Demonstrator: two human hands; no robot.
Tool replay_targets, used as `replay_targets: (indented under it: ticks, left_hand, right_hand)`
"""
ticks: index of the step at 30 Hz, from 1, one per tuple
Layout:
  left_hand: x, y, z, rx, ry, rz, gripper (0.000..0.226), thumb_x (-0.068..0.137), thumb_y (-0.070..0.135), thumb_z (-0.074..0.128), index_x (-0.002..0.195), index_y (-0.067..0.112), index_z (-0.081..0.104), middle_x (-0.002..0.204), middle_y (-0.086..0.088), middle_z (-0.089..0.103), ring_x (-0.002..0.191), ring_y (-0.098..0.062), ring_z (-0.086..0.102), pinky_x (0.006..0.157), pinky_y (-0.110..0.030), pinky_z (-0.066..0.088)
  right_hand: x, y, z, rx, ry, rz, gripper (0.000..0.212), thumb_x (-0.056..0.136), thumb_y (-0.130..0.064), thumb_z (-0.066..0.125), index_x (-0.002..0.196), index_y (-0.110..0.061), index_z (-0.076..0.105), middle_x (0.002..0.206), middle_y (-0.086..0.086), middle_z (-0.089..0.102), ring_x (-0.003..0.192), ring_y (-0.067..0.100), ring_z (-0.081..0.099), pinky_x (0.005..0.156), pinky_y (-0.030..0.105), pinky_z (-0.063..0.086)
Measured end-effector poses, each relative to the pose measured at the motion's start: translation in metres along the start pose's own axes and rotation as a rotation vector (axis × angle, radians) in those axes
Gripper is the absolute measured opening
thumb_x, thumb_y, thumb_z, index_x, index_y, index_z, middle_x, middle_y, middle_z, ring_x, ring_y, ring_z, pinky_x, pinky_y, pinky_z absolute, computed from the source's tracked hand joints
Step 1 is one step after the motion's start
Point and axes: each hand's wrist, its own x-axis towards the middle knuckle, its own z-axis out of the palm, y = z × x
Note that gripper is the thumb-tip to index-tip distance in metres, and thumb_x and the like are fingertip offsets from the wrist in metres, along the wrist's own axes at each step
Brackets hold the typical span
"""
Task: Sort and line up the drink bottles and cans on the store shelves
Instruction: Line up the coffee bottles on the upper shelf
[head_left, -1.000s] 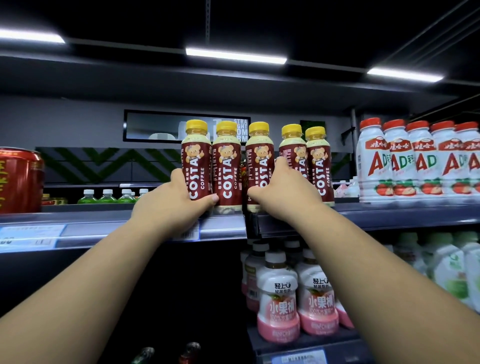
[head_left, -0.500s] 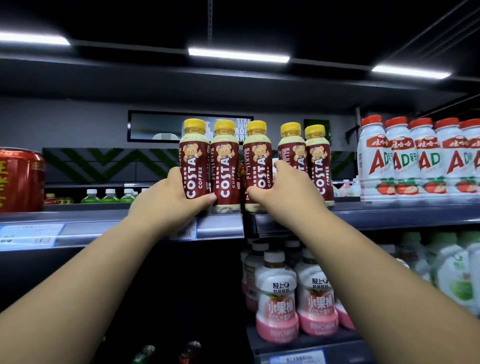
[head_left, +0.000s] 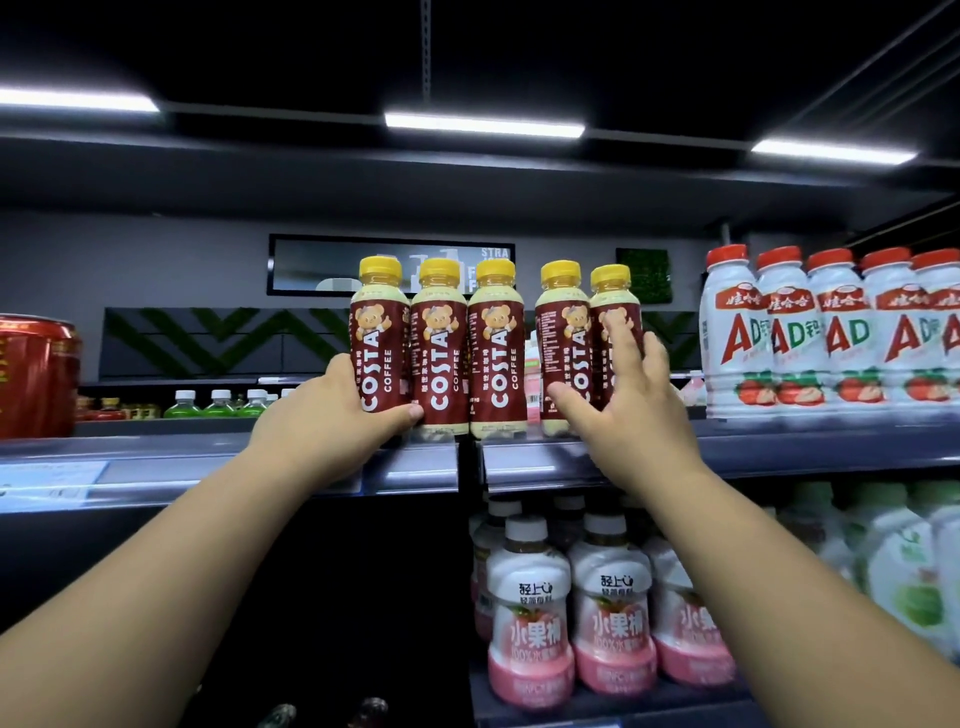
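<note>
The right hand (head_left: 623, 405) has let go of the third Costa coffee bottle (head_left: 493, 353). Its fingers now spread open over the fourth Costa bottle (head_left: 563, 332) and fifth Costa bottle (head_left: 610, 296) at the upper shelf's (head_left: 779, 452) front edge, probably to close their gap. The left hand (head_left: 332, 415) still grips the leftmost Costa bottle (head_left: 379, 338).

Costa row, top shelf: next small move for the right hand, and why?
Probably close the right hand on the fourth Costa bottle, turn its logo forward and slide it left. The hand is open with fingers spread at that bottle, whose label faces sideways, and a gap separates it from the third Costa bottle.
</note>
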Motion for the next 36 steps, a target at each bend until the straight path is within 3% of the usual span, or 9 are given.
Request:
replay_targets:
  ticks: [7,20,22,25,28,36]
  left_hand:
    - [-0.006,0.011,-0.001,0.022,0.008,-0.005,0.079,0.079,0.076,0.055,0.136,0.024,0.037,0.129,-0.002,0.060,0.114,-0.027,0.058,0.088,-0.042,0.049]
    - [-0.007,0.016,0.016,0.093,0.118,-0.036,0.080,0.081,0.078,0.047,0.135,0.022,0.032,0.124,-0.006,0.063,0.108,-0.033,0.062,0.082,-0.044,0.050]
    - [-0.010,0.018,0.018,0.082,0.183,-0.008,0.092,0.080,0.077,0.048,0.146,0.018,0.022,0.136,-0.009,0.055,0.120,-0.033,0.056,0.091,-0.048,0.049]
    - [-0.019,0.030,0.021,0.137,0.240,0.043,0.108,0.084,0.074,0.046,0.157,0.015,-0.007,0.163,-0.014,0.012,0.146,-0.033,0.024,0.114,-0.051,0.030]
    - [-0.028,0.047,0.033,0.109,0.210,0.078,0.105,0.085,0.074,0.043,0.154,0.025,-0.019,0.164,-0.016,-0.013,0.150,-0.036,0.008,0.118,-0.050,0.019]
    - [-0.036,0.051,0.037,0.146,0.209,0.061,0.082,0.091,0.069,0.035,0.156,0.034,0.000,0.163,-0.015,-0.014,0.148,-0.037,0.014,0.116,-0.051,0.024]
  right_hand:
    - [-0.001,0.002,0.006,-0.057,0.057,-0.026,0.080,0.093,-0.057,0.048,0.156,-0.040,0.001,0.161,0.005,0.008,0.145,0.032,0.025,0.115,0.048,0.030]
    - [-0.002,0.005,0.006,-0.133,0.083,-0.068,0.072,0.089,-0.059,0.050,0.152,-0.037,0.025,0.157,0.010,0.013,0.143,0.034,0.020,0.117,0.050,0.023]
    - [-0.003,0.005,0.006,-0.135,0.084,-0.073,0.072,0.089,-0.059,0.050,0.152,-0.038,0.024,0.159,0.010,0.009,0.147,0.033,0.010,0.119,0.051,0.017]
    - [-0.005,0.005,0.005,-0.126,0.065,-0.093,0.073,0.090,-0.059,0.050,0.153,-0.040,0.018,0.162,0.006,-0.001,0.150,0.033,0.002,0.120,0.053,0.016]
    - [-0.004,0.006,0.005,-0.107,0.055,-0.100,0.074,0.091,-0.057,0.051,0.154,-0.040,0.016,0.163,0.004,-0.003,0.151,0.032,0.009,0.121,0.052,0.021]
    - [-0.002,0.006,0.004,-0.134,0.058,-0.101,0.072,0.090,-0.058,0.051,0.153,-0.038,0.023,0.164,0.009,0.003,0.151,0.033,0.007,0.120,0.051,0.017]
